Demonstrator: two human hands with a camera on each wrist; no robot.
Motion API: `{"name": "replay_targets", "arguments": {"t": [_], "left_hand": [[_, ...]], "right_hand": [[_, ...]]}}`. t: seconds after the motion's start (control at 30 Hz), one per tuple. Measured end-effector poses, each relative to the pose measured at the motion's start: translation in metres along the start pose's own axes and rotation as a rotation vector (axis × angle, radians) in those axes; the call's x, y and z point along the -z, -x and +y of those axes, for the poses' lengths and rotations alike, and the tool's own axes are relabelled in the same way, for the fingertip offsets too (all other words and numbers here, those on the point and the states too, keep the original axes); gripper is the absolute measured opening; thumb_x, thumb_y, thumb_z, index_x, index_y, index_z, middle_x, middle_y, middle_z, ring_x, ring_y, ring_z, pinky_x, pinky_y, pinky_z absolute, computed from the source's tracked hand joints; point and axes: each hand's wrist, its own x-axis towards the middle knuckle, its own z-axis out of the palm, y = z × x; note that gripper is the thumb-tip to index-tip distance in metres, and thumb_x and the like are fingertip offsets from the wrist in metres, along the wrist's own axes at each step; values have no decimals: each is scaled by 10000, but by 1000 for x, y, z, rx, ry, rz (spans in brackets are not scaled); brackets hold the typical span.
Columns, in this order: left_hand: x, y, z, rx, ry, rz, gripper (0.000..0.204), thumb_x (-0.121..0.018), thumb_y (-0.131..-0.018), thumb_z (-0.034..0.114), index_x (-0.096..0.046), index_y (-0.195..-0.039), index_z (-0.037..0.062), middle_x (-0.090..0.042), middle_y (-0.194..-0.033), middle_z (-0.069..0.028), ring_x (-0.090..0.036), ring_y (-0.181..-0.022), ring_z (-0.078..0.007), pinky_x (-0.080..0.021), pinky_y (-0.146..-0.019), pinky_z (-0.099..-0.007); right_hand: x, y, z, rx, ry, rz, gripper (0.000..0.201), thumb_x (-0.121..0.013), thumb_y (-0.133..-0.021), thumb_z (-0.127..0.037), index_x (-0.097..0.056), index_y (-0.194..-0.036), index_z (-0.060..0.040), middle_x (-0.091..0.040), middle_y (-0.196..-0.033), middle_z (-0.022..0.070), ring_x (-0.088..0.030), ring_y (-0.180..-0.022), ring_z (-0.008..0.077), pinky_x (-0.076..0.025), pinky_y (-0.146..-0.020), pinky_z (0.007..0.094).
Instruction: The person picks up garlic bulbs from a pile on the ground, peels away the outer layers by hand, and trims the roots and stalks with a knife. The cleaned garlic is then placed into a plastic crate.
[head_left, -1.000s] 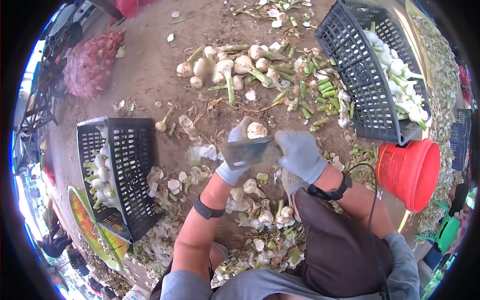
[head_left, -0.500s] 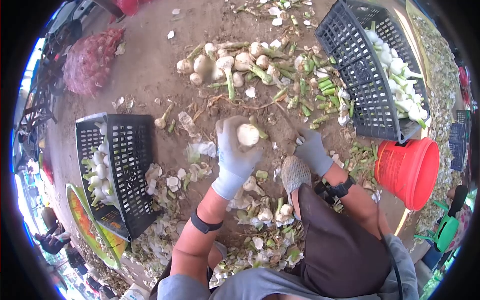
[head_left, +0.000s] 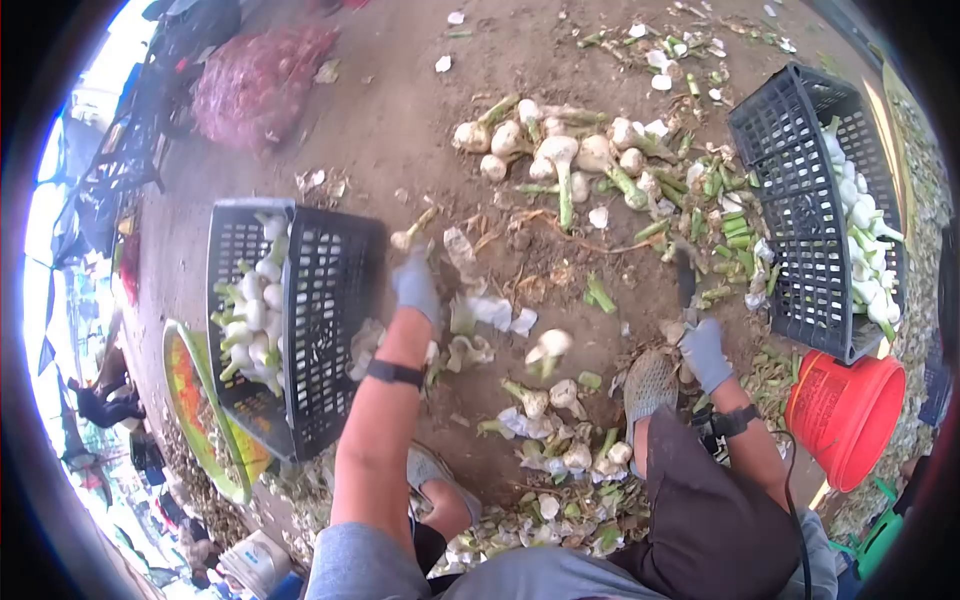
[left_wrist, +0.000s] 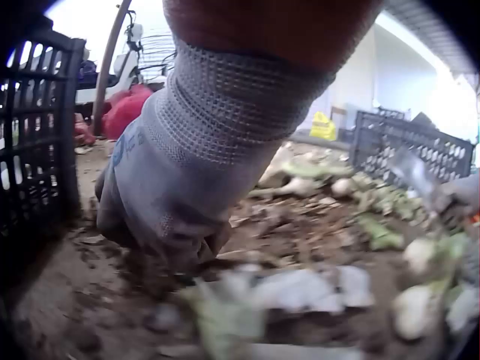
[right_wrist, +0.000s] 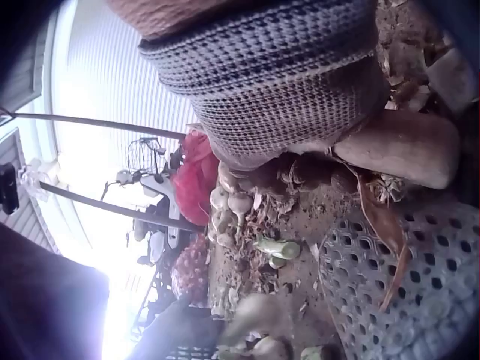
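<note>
My left hand [head_left: 416, 285], in a pale glove, reaches down beside the left crate. Its fingertips are right at a small garlic bulb [head_left: 401, 240] with a short stem lying on the dirt. In the left wrist view the gloved fingers point down to the ground and hide that bulb; I cannot tell whether they grip it. Low by the right shoe, my gloved right hand [head_left: 705, 355] grips a knife, its dark blade [head_left: 685, 275] pointing away from me. The knife's wooden handle [right_wrist: 401, 146] sticks out of the fist. A trimmed garlic bulb [head_left: 549, 350] is between the feet, slightly blurred.
Black crates hold garlic at left [head_left: 335, 300] and right [head_left: 790, 210]. Untrimmed garlic [head_left: 560, 150] lies in a heap ahead, cut stems [head_left: 735, 232] to its right. A red bucket [head_left: 840, 420] stands right, a net sack [head_left: 260, 85] far left. A shoe [head_left: 650, 385] is near the knife.
The left hand has let go of the trimmed bulb and moved left to the small bulb. The right hand, after cutting, has drawn away right with the knife. The head view has shifted.
</note>
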Motion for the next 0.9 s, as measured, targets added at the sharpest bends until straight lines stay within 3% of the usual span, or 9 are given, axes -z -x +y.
{"name": "replay_targets", "arguments": {"t": [0.17,0.23,0.37,0.43,0.5,0.57,0.67,0.8,0.9], "left_hand": [[-15,-51,17,37,132,146,197,-656,-871,202,-633,-897,8,-624,-701,-64,-615,-626,-171,-440,-481,-303],[-8,-46,22,4,290,-559,90,-627,-880,179,-612,-830,106,-588,-716,-48,-582,-620,-192,-492,-554,-357],[-27,80,27,1,461,-576,334,-510,-831,11,-545,-1158,73,-608,-800,-54,-583,-694,-172,-529,-632,-360],[-29,105,17,-39,528,-940,478,-551,-765,-54,-472,-1224,52,-584,-1001,-129,-600,-722,-153,-517,-632,-292],[-38,73,-29,-574,190,-1037,475,-520,-769,-64,-490,-1227,57,-616,-964,-98,-579,-692,-115,-493,-627,-243],[-48,117,-23,-243,325,-1005,339,-565,-782,-35,-566,-1112,44,-642,-907,-55,-565,-683,-72,-475,-619,-219],[-55,157,-22,-615,-310,-779,380,-765,-749,178,-565,-1035,27,-633,-826,-24,-592,-738,-78,-493,-637,-251],[-64,179,-28,-1127,-423,-869,438,-796,-724,246,-551,-1016,30,-628,-772,-41,-598,-689,-105,-493,-643,-266],[-66,193,-23,-833,-352,-1005,411,-789,-715,233,-561,-989,28,-615,-732,-56,-598,-652,-146,-490,-635,-275]], "right_hand": [[-7,-3,-21,83,116,-28,210,-773,-768,-148,-597,-790,-36,-585,-643,8,-533,-545,80,-410,-472,258],[-9,-3,-28,144,94,-26,237,-779,-760,-160,-606,-838,-19,-590,-648,14,-543,-564,82,-414,-474,260],[-12,12,-47,61,168,-87,357,-790,-753,-226,-637,-951,28,-669,-814,86,-571,-707,153,-466,-632,338],[-13,11,-52,63,227,-103,362,-787,-746,-245,-630,-924,27,-667,-805,116,-585,-688,198,-467,-634,352],[-15,8,-46,680,447,-7,333,-761,-725,-245,-615,-893,3,-628,-762,164,-591,-648,341,-473,-609,402],[-21,16,-75,639,456,-28,300,-741,-706,-224,-602,-873,-17,-607,-755,175,-576,-655,385,-470,-600,424],[-27,29,-111,711,549,-55,245,-707,-671,-176,-574,-837,-55,-589,-745,167,-582,-673,414,-471,-595,455],[-39,48,-134,892,727,-32,238,-681,-635,-158,-526,-801,-86,-587,-742,143,-603,-676,383,-486,-609,462],[-36,51,-135,947,683,57,193,-666,-654,-133,-557,-793,-52,-588,-699,150,-604,-689,383,-480,-599,441]]}}
